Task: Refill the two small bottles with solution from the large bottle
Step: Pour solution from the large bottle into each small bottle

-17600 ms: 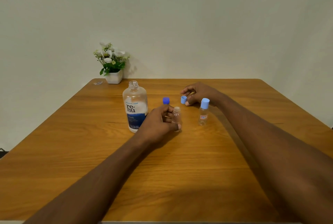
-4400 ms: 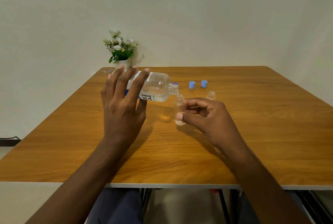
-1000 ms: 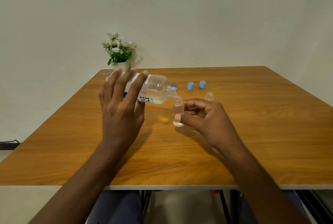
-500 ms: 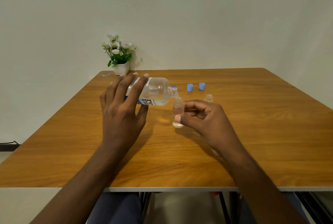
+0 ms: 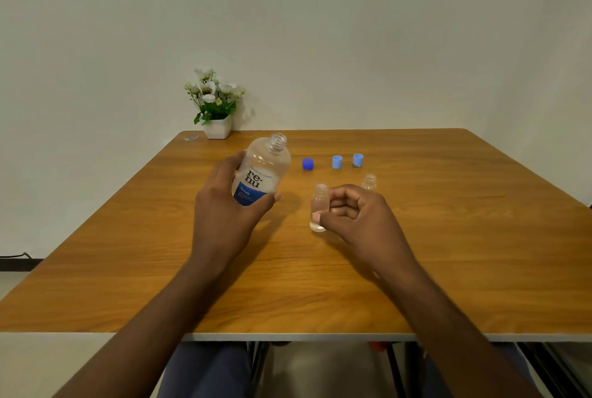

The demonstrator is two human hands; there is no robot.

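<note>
— Where do we have the large bottle?
— Our left hand (image 5: 224,215) grips the large bottle (image 5: 261,170) round its lower half, fingers (image 5: 231,164) curled round its left side and the thumb under the blue label. It leans with its uncapped neck pointing up and toward the far right, and it sits left of both small bottles. We think it is lifted off the worktop (image 5: 448,253), though the hand hides its base.
— And our other hand?
— Our right hand (image 5: 355,221) pinches the first small bottle (image 5: 318,205) between the thumb and the curled fingers. That bottle stands upright and uncapped near the middle of the worktop.
— The other one?
— The second small bottle (image 5: 369,181) stands just beyond our right knuckles, also uncapped, its lower part hidden by them.
— The caps?
— They lie in a row farther back, apart from each other: the dark blue cap (image 5: 308,164) on the left, then a light blue cap (image 5: 337,162), then a second light blue cap (image 5: 357,160).
— Anything else?
— A pot of flowers (image 5: 217,128) stands at the far left corner against the wall (image 5: 384,29), with a small clear scrap (image 5: 191,138) just left of it.
</note>
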